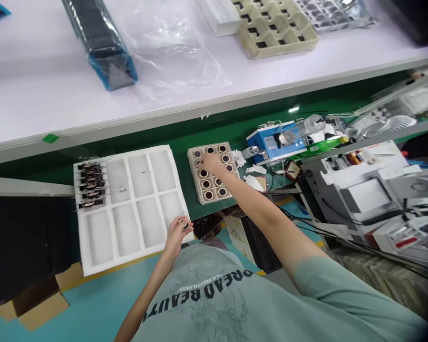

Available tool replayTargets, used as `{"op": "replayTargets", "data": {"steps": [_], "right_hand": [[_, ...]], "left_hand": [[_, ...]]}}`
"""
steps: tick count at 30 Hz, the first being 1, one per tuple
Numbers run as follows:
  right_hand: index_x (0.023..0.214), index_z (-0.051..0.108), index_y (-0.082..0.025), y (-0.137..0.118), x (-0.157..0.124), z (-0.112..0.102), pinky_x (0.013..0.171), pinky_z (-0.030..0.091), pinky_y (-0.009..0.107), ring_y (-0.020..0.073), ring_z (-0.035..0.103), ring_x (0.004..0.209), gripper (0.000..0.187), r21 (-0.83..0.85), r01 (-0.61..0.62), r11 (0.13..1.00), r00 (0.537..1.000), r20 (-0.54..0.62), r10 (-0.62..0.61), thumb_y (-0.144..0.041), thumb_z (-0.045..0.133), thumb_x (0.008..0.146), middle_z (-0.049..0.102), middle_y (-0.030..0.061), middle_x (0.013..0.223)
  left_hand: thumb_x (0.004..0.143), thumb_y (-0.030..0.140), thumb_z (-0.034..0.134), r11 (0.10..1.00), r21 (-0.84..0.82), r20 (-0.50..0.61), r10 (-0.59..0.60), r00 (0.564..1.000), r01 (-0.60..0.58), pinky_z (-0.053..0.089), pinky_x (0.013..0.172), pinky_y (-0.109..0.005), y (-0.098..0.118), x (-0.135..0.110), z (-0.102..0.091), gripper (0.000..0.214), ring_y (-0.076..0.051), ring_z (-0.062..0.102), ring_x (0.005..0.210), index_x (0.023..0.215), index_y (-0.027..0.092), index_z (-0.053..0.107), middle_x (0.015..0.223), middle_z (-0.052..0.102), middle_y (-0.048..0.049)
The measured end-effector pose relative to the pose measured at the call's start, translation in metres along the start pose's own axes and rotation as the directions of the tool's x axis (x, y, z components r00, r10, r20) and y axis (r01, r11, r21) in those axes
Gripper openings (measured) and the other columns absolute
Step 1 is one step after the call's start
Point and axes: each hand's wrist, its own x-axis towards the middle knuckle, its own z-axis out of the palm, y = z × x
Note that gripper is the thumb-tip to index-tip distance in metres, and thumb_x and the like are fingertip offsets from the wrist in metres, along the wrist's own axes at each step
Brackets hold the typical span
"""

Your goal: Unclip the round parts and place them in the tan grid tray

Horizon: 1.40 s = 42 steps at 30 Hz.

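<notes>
My left hand [176, 233] is closed around a small round ring-shaped part [184, 222], held at the near right corner of a white foam tray [128, 209]. My right hand [211, 164] reaches out over a tan tray [212, 172] of several round black-and-copper parts, its fingers curled down onto the parts in the middle left of that tray. The white foam tray has several long compartments. Its far left compartment holds a stack of dark parts [90, 185].
A green belt [199, 130] runs behind the trays. A blue device [273, 140], a green bottle [323, 145], cables and grey machines stand to the right. On the white shelf above lie a wrapped black pack [100, 40], clear plastic and beige trays [276, 28].
</notes>
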Motion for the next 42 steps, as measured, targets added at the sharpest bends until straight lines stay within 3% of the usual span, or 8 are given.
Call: {"op": "replayTargets", "data": {"steps": [8, 11, 14, 17, 23, 30, 35, 42], "right_hand": [[0.122, 0.065, -0.01, -0.017, -0.059, 0.023, 0.1, 0.044, 0.042, 0.0315, 0.058, 0.116, 0.045, 0.095, -0.038, 0.995, 0.978, -0.2, 0.057, -0.041, 0.066, 0.09, 0.063, 0.0228, 0.124], [0.135, 0.058, -0.018, -0.036, -0.119, 0.037, 0.095, 0.051, 0.043, 0.0285, 0.064, 0.108, 0.05, 0.281, 0.14, 0.95, 0.988, -0.102, -0.116, -0.039, 0.063, 0.089, 0.06, 0.0164, 0.133], [0.137, 0.058, -0.028, -0.053, -0.176, 0.045, 0.1, 0.05, 0.043, 0.0283, 0.061, 0.117, 0.055, 0.388, 0.347, 0.854, 0.92, 0.036, -0.39, -0.031, 0.067, 0.083, 0.055, 0.0089, 0.142], [0.13, 0.064, -0.031, -0.06, -0.201, 0.044, 0.106, 0.048, 0.044, 0.0291, 0.06, 0.121, 0.048, 0.375, 0.372, 0.849, 0.916, 0.001, -0.401, -0.023, 0.062, 0.083, 0.063, 0.0073, 0.132], [0.115, 0.07, -0.019, -0.035, -0.133, 0.024, 0.084, 0.056, 0.041, 0.0272, 0.069, 0.092, 0.037, 0.366, 0.113, 0.924, 0.986, -0.158, -0.058, -0.032, 0.064, 0.081, 0.074, 0.0096, 0.107], [0.087, 0.074, -0.015, -0.009, -0.022, -0.002, 0.072, 0.048, 0.028, 0.0224, 0.067, 0.082, 0.025, 0.054, -0.012, 0.998, 0.994, -0.112, 0.018, -0.036, 0.061, 0.084, 0.074, 0.0088, 0.087], [0.068, 0.069, -0.015, -0.018, 0.012, -0.01, 0.06, 0.04, 0.027, 0.0226, 0.064, 0.07, 0.035, -0.282, -0.103, 0.954, 0.993, 0.027, 0.115, -0.045, 0.065, 0.085, 0.067, 0.0085, 0.068], [0.088, 0.068, -0.012, -0.036, 0.023, 0.0, 0.07, 0.045, 0.03, 0.027, 0.066, 0.086, 0.042, -0.35, -0.2, 0.915, 0.977, -0.005, 0.212, -0.054, 0.063, 0.09, 0.07, 0.0182, 0.089]], "left_hand": [[0.068, 0.044, 0.079, 0.998, -0.044, -0.083, 0.047, 0.995, -0.05, 0.056, 0.084, -0.037, 0.017, 0.014, -0.018, 0.038, -0.019, 0.069, 0.083, 0.089, 0.016, 0.064, 0.086, 0.066, -0.0055], [0.066, 0.038, 0.08, 0.992, 0.054, -0.069, 0.12, 0.99, -0.117, 0.053, 0.073, -0.03, 0.029, 0.027, -0.005, 0.047, -0.016, 0.066, 0.074, 0.103, 0.015, 0.063, 0.08, 0.068, -0.0033], [0.066, 0.029, 0.078, 0.971, 0.133, -0.014, 0.201, 0.979, -0.197, 0.047, 0.062, -0.025, 0.036, 0.039, 0.012, 0.055, -0.014, 0.062, 0.066, 0.116, 0.014, 0.058, 0.067, 0.065, 0.0008], [0.069, 0.026, 0.076, 0.966, 0.164, 0.048, 0.194, 0.98, -0.199, 0.046, 0.06, -0.024, 0.04, 0.045, 0.024, 0.06, -0.015, 0.062, 0.065, 0.124, 0.013, 0.054, 0.064, 0.063, 0.0019], [0.083, 0.041, 0.067, 0.956, 0.208, 0.108, 0.186, 0.977, -0.205, 0.052, 0.082, -0.033, 0.037, 0.043, 0.013, 0.064, -0.022, 0.066, 0.102, 0.137, 0.016, 0.042, 0.116, 0.068, -0.0153], [0.077, 0.04, 0.064, 0.824, 0.508, 0.045, 0.264, 0.964, -0.249, 0.054, 0.084, -0.038, -0.014, 0.022, -0.063, 0.036, -0.024, 0.069, 0.093, 0.106, 0.017, 0.061, 0.102, 0.072, -0.0119], [0.076, 0.04, 0.06, 0.816, 0.54, -0.037, 0.268, 0.963, -0.207, 0.055, 0.082, -0.039, -0.034, 0.011, -0.091, 0.038, -0.023, 0.07, 0.086, 0.105, 0.016, 0.062, 0.103, 0.073, -0.0124], [0.08, 0.044, 0.057, 0.8, 0.559, -0.02, 0.275, 0.961, -0.218, 0.055, 0.082, -0.038, -0.038, 0.013, -0.096, 0.042, -0.023, 0.07, 0.087, 0.111, 0.016, 0.062, 0.11, 0.072, -0.0129]]}}
